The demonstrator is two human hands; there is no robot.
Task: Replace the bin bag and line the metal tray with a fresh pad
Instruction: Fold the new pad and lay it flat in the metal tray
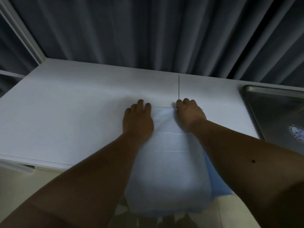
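We press our left hand (138,120) flat on the pad (166,155) at the counter's (65,112) front edge; our right hand (189,115) pinches its far corner.

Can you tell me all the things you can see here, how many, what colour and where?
pad: one, white with a blue underside, folded, lying on the table's near edge between the hands and hanging off toward the person.
table: one, white, across the middle.
metal tray: one, silver, at the right edge on the table, not lined yet.
round patterned thing: one, blue and white, in the tray; too cut off to name.
curtain: one, grey, behind the table.
left hand: one, resting on the pad's left corner.
right hand: one, pinching the pad's right corner.
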